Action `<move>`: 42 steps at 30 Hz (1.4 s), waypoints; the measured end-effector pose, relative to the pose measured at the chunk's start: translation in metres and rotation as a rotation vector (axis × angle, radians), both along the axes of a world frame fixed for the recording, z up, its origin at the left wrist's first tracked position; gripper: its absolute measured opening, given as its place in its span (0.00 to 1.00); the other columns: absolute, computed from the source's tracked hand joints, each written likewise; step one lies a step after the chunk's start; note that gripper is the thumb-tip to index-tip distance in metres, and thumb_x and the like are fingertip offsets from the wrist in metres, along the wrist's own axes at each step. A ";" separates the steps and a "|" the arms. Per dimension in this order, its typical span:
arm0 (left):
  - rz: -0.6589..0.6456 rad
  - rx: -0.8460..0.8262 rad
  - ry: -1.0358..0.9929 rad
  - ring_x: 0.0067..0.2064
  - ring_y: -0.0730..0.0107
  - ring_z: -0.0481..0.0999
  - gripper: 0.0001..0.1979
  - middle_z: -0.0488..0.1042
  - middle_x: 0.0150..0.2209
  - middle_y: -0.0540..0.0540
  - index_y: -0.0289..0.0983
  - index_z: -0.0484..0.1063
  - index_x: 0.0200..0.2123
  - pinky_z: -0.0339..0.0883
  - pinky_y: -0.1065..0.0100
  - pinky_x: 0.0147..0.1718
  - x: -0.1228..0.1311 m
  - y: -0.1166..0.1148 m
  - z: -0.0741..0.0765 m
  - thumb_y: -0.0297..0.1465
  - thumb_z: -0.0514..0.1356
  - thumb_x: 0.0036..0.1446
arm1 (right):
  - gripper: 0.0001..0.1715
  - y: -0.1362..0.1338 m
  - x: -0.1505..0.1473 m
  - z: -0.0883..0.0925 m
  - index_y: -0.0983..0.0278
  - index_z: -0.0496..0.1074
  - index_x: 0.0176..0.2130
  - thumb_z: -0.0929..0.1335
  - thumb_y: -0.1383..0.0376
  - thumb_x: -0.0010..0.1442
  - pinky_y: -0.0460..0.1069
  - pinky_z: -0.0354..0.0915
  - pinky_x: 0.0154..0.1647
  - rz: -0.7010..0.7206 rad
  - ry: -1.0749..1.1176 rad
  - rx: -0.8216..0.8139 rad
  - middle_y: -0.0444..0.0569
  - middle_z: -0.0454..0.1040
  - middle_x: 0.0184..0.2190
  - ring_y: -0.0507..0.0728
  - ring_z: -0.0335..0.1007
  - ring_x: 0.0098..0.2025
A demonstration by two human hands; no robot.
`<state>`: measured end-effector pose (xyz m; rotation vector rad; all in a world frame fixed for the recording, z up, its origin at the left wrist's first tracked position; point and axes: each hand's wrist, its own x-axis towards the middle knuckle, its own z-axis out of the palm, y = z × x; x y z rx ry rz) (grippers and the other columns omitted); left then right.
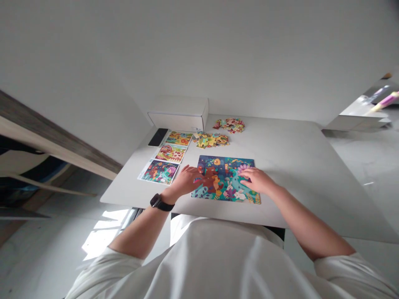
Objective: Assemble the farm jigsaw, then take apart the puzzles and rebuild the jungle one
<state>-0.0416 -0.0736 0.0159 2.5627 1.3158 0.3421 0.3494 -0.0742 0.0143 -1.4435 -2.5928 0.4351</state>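
Observation:
A jigsaw puzzle (222, 172) with a dark teal picture of animals and plants lies flat on the table, its pieces joined into a rectangle. Over its left edge rests my left hand (188, 181), fingers stretched out and apart, with a black watch on that wrist. My right hand (259, 181) reaches over the right edge, fingers also spread, and no piece shows in it. Whether the fingertips press on the puzzle, I cannot tell. Left of the puzzle, a picture card (160, 172) shows a matching scene.
Two more picture cards, a farm card (171, 153) and a yellow card (178, 138), lie behind the first. A black phone (158, 137) and white box (179, 118) sit at the back left. Loose pieces form a yellow pile (211, 140) and a reddish pile (230, 125) on the table (289, 166).

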 end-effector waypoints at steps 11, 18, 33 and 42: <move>0.039 -0.003 0.142 0.54 0.50 0.80 0.27 0.81 0.53 0.38 0.37 0.77 0.57 0.74 0.56 0.56 0.036 0.124 0.001 0.42 0.72 0.57 | 0.25 0.099 0.010 0.014 0.60 0.81 0.58 0.77 0.59 0.63 0.53 0.72 0.58 -0.219 -0.187 -0.097 0.57 0.81 0.57 0.64 0.79 0.56; -0.025 -0.091 0.274 0.48 0.50 0.82 0.28 0.83 0.47 0.39 0.37 0.80 0.49 0.74 0.60 0.48 0.045 0.150 0.001 0.46 0.76 0.49 | 0.18 0.123 -0.005 0.016 0.58 0.83 0.47 0.80 0.60 0.56 0.49 0.71 0.45 -0.198 -0.170 -0.201 0.48 0.85 0.45 0.60 0.81 0.46; -0.050 -0.429 0.021 0.35 0.68 0.78 0.13 0.81 0.36 0.49 0.38 0.78 0.44 0.67 0.73 0.32 0.031 0.140 0.006 0.38 0.64 0.58 | 0.31 0.125 0.019 -0.001 0.63 0.81 0.51 0.80 0.49 0.54 0.50 0.73 0.44 -0.177 0.233 -0.611 0.53 0.86 0.44 0.60 0.81 0.43; -0.041 -0.568 -0.027 0.38 0.68 0.79 0.16 0.83 0.37 0.49 0.39 0.82 0.45 0.67 0.73 0.34 0.029 0.139 0.019 0.32 0.69 0.52 | 0.27 0.122 0.024 0.012 0.60 0.84 0.40 0.78 0.44 0.49 0.52 0.70 0.46 -0.047 0.137 -0.675 0.48 0.86 0.41 0.63 0.79 0.42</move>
